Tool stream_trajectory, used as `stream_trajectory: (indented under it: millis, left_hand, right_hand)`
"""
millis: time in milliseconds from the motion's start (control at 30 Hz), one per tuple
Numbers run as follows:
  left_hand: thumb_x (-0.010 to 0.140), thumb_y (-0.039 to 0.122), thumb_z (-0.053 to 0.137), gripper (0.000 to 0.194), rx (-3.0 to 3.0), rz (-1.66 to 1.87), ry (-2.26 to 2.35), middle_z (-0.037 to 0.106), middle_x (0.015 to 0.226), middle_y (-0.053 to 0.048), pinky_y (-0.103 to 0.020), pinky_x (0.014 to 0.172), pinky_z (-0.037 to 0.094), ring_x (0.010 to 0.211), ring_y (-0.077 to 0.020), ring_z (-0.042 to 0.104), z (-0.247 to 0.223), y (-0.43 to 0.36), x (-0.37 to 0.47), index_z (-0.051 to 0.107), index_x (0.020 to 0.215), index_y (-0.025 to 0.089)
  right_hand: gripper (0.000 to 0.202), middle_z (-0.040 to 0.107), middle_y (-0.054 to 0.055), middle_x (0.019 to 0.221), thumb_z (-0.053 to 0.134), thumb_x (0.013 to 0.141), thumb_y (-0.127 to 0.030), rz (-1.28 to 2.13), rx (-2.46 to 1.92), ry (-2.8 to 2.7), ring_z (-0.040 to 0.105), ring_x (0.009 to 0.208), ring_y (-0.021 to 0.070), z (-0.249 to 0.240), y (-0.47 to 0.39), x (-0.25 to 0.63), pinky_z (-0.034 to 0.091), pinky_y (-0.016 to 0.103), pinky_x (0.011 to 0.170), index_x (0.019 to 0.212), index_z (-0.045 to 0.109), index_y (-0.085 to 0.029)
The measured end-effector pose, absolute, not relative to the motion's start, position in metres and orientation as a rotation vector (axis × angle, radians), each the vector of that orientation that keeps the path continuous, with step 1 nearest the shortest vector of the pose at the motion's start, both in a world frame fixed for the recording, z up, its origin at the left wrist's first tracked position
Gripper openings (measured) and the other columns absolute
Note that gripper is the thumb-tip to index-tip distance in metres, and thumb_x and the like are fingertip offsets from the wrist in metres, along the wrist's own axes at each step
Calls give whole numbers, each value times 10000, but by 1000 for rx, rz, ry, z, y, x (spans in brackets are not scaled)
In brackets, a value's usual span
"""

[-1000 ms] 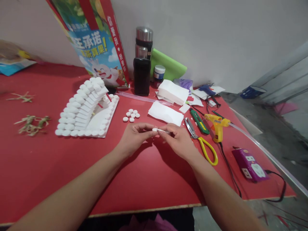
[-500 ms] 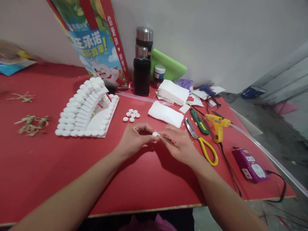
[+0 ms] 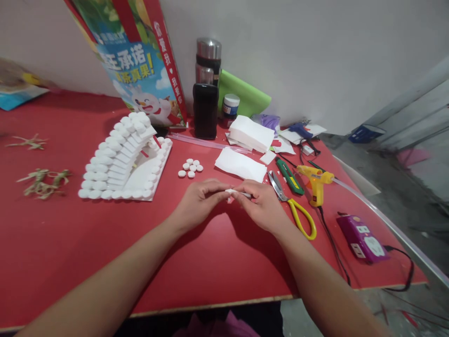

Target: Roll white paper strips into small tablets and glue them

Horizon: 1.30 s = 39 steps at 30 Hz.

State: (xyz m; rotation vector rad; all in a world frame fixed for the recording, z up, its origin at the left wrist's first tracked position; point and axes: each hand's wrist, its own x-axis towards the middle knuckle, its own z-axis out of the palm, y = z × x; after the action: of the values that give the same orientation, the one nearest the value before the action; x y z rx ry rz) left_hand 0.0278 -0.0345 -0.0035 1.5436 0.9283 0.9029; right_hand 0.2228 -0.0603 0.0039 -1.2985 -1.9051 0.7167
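Note:
My left hand (image 3: 195, 204) and my right hand (image 3: 262, 204) meet just above the red table, thumbs and fingertips closed on a small white piece (image 3: 242, 192). It looks like a thin strip with a round white disc at its left end, but the fingers cover much of it. Several loose white discs (image 3: 191, 167) lie beyond my left hand. Left of them stands a stepped white model (image 3: 119, 159) edged with rows of such discs. A wavy white sheet (image 3: 241, 164) lies just past my right hand.
Scissors with yellow handles (image 3: 302, 219), a green cutter (image 3: 289, 176) and a yellow glue gun (image 3: 317, 187) lie to the right. A purple power box (image 3: 363, 238) sits near the right edge. Behind stand a black phone-like object (image 3: 206, 111), a flask (image 3: 209, 51) and a printed bag (image 3: 140, 70).
My hands have drawn closer together and the right fingers have shifted along the white strip. The disc between the fingertips is now more covered. The view has moved slightly.

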Motion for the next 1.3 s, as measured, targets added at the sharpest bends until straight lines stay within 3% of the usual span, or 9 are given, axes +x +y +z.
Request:
stream_trajectory:
  millis: [133, 233, 333, 433, 567, 767, 1100, 1233, 1300]
  left_hand:
    - [825, 335, 794, 167, 1164, 846, 920, 715, 778, -47, -281, 699, 516, 704, -154, 642, -4, -35, 30, 789, 835, 169]
    - [785, 350, 845, 233, 872, 792, 852, 678, 709, -30, -259, 625, 521, 598, -122, 615, -7, -35, 30, 741, 817, 144]
    - [785, 354, 857, 270, 751, 713, 796, 720, 794, -77, -271, 598, 561, 612, -143, 659, -10, -31, 28, 730, 835, 122]
    - [818, 246, 819, 170, 609, 629, 770, 757, 865, -132, -262, 632, 604, 669, -163, 707, -11, -27, 25, 750, 851, 93]
    - [827, 71, 747, 31, 470, 612, 775, 749, 800, -124, -225, 712, 623, 737, -164, 729, -10, -25, 24, 762, 801, 79]
    - [806, 76, 747, 43, 517, 504, 722, 736, 787, -130, -220, 676, 623, 667, -146, 695, -9, -25, 20, 780, 815, 49]
    - [780, 120, 812, 92, 598, 478, 671, 721, 720, -111, -187, 624, 588, 618, -135, 698, -5, -23, 15, 740, 758, 67]
    - [758, 195, 867, 189, 682, 573, 739, 729, 714, -106, -209, 588, 586, 605, -142, 695, -2, -23, 15, 716, 756, 82]
    - [732, 263, 900, 261, 720, 604, 757, 727, 707, -101, -255, 567, 595, 596, -160, 687, -3, -24, 15, 708, 776, 92]
  right_hand:
    - [326, 630, -6, 584, 642, 960, -466, 1194, -1410, -1575, 584, 516, 143, 5, -57, 228, 462, 272, 539, 803, 700, -186]
    - [385, 679, 10, 672, 664, 930, -562, 1325, -1334, -1353, 591, 489, 128, 6, -55, 232, 492, 264, 501, 881, 681, -180]
    - [396, 688, 5, 724, 677, 917, -584, 1435, -1220, -1245, 598, 497, 123, 7, -55, 232, 515, 261, 487, 959, 660, -190]
    - [382, 669, -9, 787, 709, 904, -532, 1452, -1164, -1275, 576, 527, 112, 8, -57, 230, 509, 253, 487, 1087, 647, -202]
    - [389, 639, -29, 800, 757, 861, -319, 1241, -1200, -1539, 585, 626, 114, 9, -59, 229, 488, 245, 588, 1213, 630, -214]
    - [159, 726, 5, 884, 618, 883, -186, 947, -1153, -1843, 606, 673, 121, 9, -60, 230, 458, 253, 624, 1003, 716, -221]
    - [228, 649, -28, 662, 500, 805, -82, 1128, -1053, -1721, 524, 474, 84, 12, -62, 240, 407, 237, 494, 753, 689, -198]
    - [135, 717, -2, 798, 536, 955, -259, 1136, -1092, -1517, 597, 462, 102, 12, -58, 249, 472, 250, 474, 964, 660, -207]
    - [248, 713, -7, 843, 550, 993, -430, 1134, -1175, -1391, 606, 458, 108, 11, -56, 246, 462, 242, 432, 1129, 614, -233]
